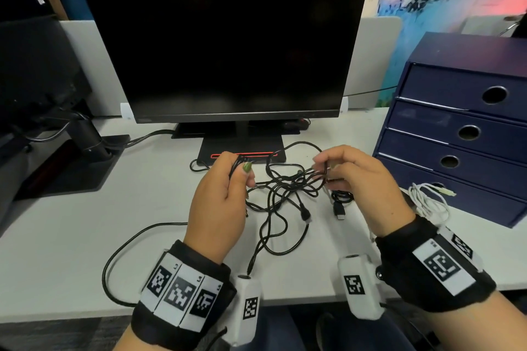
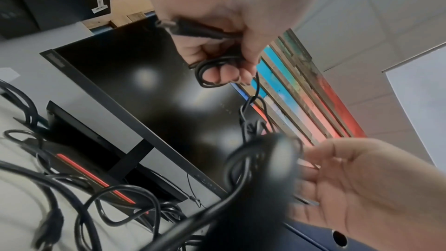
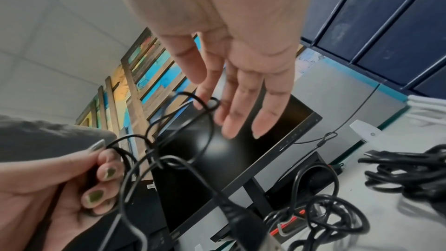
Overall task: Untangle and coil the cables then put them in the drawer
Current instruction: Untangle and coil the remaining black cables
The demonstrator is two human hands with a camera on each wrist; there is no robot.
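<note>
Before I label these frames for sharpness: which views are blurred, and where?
Head view: mostly sharp, edges bowed. Left wrist view: a black cable close to the lens is smeared; glare spots on the monitor. Right wrist view: right hand soft.

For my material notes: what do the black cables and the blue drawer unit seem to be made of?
Black cables: flexible rubber or plastic sheathing, matte with a slight sheen; they bend into loose loops. Blue drawer unit: likely coated cardboard, matte navy, with pale edges and punched round finger holes.
</note>
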